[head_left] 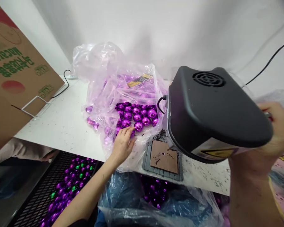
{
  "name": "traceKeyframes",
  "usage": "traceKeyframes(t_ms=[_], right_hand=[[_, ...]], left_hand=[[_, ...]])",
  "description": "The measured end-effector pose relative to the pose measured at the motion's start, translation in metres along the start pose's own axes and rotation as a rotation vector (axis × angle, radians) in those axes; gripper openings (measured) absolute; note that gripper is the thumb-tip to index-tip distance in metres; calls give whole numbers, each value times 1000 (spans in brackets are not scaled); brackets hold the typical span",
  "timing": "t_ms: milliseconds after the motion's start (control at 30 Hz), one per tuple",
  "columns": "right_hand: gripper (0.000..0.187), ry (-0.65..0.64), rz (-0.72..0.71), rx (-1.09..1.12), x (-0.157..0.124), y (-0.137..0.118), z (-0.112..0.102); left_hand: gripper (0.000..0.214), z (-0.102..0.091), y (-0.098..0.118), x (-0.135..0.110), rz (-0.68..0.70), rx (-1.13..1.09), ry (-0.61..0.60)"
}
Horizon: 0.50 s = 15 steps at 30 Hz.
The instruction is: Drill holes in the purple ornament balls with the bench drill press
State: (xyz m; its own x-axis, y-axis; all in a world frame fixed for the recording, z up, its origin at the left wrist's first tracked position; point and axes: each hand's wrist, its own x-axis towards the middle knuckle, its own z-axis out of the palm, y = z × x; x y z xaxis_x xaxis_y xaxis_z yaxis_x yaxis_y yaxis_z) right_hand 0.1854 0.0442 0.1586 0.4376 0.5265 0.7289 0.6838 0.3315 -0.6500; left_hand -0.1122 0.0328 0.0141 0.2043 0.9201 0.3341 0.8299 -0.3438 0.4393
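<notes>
My left hand reaches into the mouth of a clear plastic bag. Its fingers and thumb close round a shiny purple ball, partly hidden by them. More faceted purple balls lie just beyond my fingertips. At the right, my right hand wraps the end of a black machine housing with a round vent and a yellow warning label; the housing hides most of those fingers. Below the machine, a brown square plate with a small central hole lies on a grey base.
A cardboard box stands at the left of the white table. Under the table edge, a black crate holds purple and green balls. A person's sleeve shows at the left. Clear plastic covers my lap.
</notes>
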Motion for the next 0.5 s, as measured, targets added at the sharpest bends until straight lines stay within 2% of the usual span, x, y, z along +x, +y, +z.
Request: traceKeyframes(t_ms=[100,167,233,300,400,433,500], right_hand=[[37,-15,14,-8,1,-3,-1],[38,-19,15,-23,0,-3,-3],[38,-26,16,-33,0,-2,-4],[37,-31,17,-27,-1,-2,-4],[36,-28,8,-19,-1,-1,-3],[37,-32,8,-19,0,-1,-3],[37,-63,8,-10,1,1,-6]], left_hand=[[52,6,-23,29,-68,266,-168],[54,4,-28,36,-109,201,-203],[51,-2,-26,36,-211,-110,-122],[48,-10,-18,31,-354,-620,-79],[45,-14,1,20,-526,-1373,-229],[44,-12,8,16,-559,-1536,-289],[42,-4,20,10,-607,-1718,-364]])
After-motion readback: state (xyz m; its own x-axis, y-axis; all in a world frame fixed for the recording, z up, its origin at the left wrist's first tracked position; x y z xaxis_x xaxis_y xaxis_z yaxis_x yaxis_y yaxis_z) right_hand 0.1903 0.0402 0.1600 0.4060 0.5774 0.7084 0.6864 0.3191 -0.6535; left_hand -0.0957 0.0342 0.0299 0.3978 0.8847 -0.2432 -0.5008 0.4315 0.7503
